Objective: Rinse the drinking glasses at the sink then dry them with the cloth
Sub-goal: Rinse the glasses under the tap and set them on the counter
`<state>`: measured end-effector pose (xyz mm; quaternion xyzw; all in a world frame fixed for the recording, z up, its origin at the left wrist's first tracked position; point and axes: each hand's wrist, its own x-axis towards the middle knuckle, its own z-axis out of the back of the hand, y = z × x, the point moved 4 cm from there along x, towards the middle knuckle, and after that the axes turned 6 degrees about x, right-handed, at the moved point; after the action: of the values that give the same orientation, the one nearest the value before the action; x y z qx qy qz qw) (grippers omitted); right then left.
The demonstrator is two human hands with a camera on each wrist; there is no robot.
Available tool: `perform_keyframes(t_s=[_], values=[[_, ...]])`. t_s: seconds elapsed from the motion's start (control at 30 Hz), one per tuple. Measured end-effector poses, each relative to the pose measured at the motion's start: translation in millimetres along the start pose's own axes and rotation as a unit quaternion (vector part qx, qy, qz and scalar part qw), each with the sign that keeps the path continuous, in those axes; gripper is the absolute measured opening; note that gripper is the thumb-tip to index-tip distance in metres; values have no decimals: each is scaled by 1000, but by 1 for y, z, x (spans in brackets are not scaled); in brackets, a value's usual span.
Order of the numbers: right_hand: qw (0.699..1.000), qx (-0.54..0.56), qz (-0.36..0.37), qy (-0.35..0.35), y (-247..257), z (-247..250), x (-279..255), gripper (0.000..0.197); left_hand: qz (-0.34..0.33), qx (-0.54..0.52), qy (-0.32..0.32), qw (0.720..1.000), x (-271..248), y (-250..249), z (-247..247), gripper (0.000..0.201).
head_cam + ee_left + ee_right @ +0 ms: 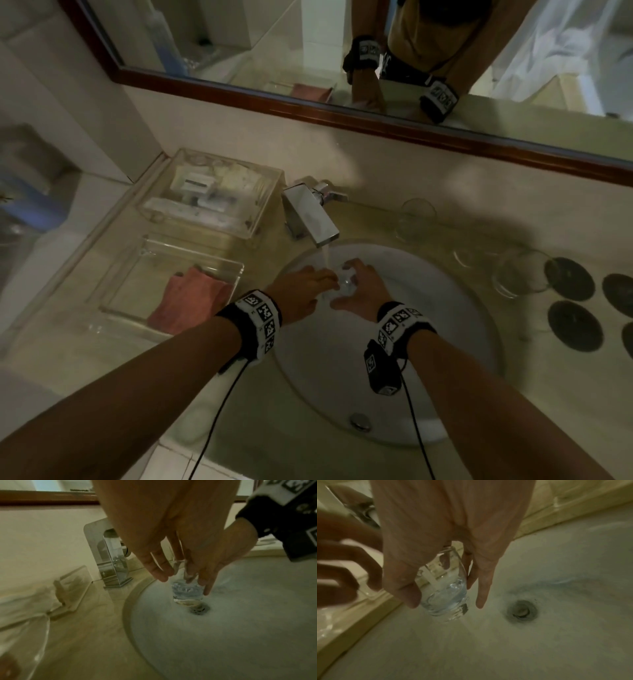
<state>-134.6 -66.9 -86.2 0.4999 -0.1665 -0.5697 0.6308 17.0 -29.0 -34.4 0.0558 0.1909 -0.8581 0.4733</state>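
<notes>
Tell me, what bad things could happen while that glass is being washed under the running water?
1. The glass is wet, and the right hand holds it with fingers only, so it might slip and hit the hard sink.
2. The left hand is beside the glass, apparently only touching it, so it adds little support.
3. Other glasses stand close to the basin edge; a careless elbow could knock them.
</notes>
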Motion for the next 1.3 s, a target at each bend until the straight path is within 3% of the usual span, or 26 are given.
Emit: perform_keyframes(t_s=[0.07,0.23,0.33,0.47,0.53,0.63,0.73,0.87,0.93,1.0,1.17,1.23,1.3], values=[[1000,-7,17,10,12,2,5,79,14,36,48,998,4,3,4,56],[996,-43,60,59,33,1,9,81,30,62,92,993,23,14,10,35],[997,-25,60,48,34,-1,9,89,41,33,84,995,27,18,16,32],[998,41,42,-16,25,-13,12,95,68,-43,51,995,26,20,27,24],[997,49,32,-43,26,-17,15,86,75,-96,46,991,28,17,31,22],[994,80,45,-65,33,-14,14,57,63,-178,41,981,30,13,36,23],[997,45,48,-26,40,-4,14,86,25,-134,67,988,30,14,35,29],[998,15,31,57,46,11,12,89,33,103,138,985,29,28,31,37],[995,-5,34,95,45,13,12,93,57,122,142,981,28,32,30,36],[994,-13,42,103,45,12,12,92,41,89,136,986,28,28,24,38],[997,26,47,54,45,8,13,90,46,-161,90,982,29,18,19,26],[996,83,43,6,43,2,12,74,43,-217,46,974,30,15,19,24],[978,206,5,-36,42,-4,8,50,72,-246,8,967,32,10,19,24]])
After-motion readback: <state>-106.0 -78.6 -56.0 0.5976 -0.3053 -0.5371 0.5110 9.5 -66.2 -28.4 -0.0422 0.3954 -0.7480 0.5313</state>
